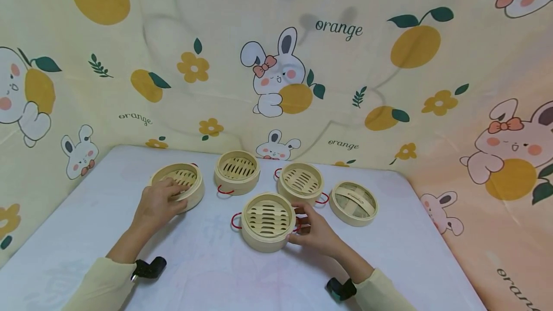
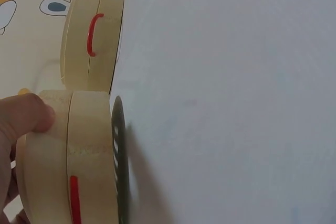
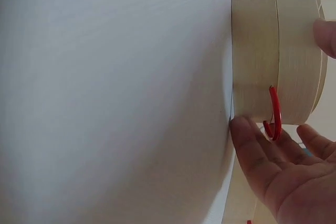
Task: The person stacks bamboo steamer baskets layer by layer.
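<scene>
At lower centre of the frame, my right hand (image 1: 317,233) curls thumb and fingers around the right side of a pale round bamboo steamer (image 1: 268,223) on the white table (image 1: 216,277), probably because its wall gives steadier support than its thin red handles (image 1: 235,221). At lower right lies a shallow bamboo ring with a crossbar (image 1: 353,204). Left of centre, my left hand (image 1: 161,201) grips a second slotted steamer (image 1: 197,195) by its wall; I cannot tell whether it is lifted. Farther back, a third steamer (image 1: 300,182) and fourth steamer (image 1: 237,173) stand apart, perhaps leaving finger room.
</scene>
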A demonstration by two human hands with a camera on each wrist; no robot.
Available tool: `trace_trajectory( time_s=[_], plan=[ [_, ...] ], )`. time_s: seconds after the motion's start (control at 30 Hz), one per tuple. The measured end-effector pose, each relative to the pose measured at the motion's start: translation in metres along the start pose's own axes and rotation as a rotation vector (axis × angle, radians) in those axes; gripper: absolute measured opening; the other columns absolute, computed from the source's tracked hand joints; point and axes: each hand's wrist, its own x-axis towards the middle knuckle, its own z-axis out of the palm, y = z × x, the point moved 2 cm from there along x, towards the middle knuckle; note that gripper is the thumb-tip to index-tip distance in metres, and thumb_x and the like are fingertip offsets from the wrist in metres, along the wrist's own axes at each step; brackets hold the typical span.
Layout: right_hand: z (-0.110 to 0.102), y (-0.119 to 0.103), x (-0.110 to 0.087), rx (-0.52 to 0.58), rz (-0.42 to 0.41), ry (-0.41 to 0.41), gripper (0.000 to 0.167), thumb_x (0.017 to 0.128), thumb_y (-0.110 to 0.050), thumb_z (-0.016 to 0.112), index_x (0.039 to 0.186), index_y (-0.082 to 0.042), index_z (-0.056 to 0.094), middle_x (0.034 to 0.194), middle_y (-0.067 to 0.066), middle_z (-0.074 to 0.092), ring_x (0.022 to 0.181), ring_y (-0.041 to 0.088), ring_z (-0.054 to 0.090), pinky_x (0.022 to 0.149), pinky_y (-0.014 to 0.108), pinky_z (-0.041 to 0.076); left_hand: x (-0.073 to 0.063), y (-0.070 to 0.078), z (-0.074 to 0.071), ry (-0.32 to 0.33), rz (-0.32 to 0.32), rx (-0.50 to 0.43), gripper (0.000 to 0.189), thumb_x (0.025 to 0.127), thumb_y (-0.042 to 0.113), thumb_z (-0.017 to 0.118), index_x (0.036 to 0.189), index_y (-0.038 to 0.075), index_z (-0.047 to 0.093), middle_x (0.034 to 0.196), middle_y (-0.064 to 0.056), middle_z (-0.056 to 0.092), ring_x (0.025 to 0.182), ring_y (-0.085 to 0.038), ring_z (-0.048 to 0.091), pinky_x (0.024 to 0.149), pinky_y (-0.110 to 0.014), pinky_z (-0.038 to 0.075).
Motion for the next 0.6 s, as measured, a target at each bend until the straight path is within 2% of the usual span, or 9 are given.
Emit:
trace_trajectory(
  time_s=[0.1,0.27,0.4,0.6],
  plan=[
    [0.0,-0.001,0.0,-0.004,0.002,-0.001,0.075,0.076,-0.017,0.08,0.139,-0.01,0.039,0.128,0.017,0.053,0.102,0.025,0.061,0.084,0.036,0.055,-0.001,0.0,-0.002,0.012,0.009,0.011,0.026,0.068,0.011,0.077,0.094,0.011,0.078,0.073,0.002,0.055,0.064,-0.013,0.044,0.059,-0.029,0.032],
    [0.0,-0.002,0.0,-0.004,0.01,-0.001,0.075,0.076,-0.018,0.08,0.139,-0.01,0.039,0.128,0.016,0.053,0.101,0.024,0.061,0.083,0.035,0.055,-0.002,0.002,-0.005,0.045,0.053,0.013,0.027,0.068,0.01,0.078,0.095,0.01,0.077,0.079,-0.001,0.059,0.071,-0.018,0.054,0.062,-0.036,0.042],
    [0.0,-0.002,0.0,0.001,0.021,0.002,0.075,0.076,-0.017,0.08,0.139,-0.011,0.04,0.128,0.016,0.053,0.101,0.024,0.061,0.083,0.035,0.055,-0.002,0.004,-0.008,0.08,0.108,0.005,0.028,0.067,0.008,0.078,0.095,0.01,0.078,0.08,-0.001,0.059,0.072,-0.019,0.057,0.063,-0.039,0.045],
    [0.0,-0.002,0.0,0.002,0.025,0.001,0.074,0.076,-0.016,0.08,0.138,-0.01,0.04,0.128,0.016,0.053,0.101,0.024,0.061,0.083,0.035,0.056,-0.001,0.011,-0.013,0.148,0.21,-0.01,0.029,0.063,0.005,0.077,0.091,0.01,0.078,0.078,0.0,0.057,0.068,-0.019,0.057,0.061,-0.04,0.045]
  ],
)
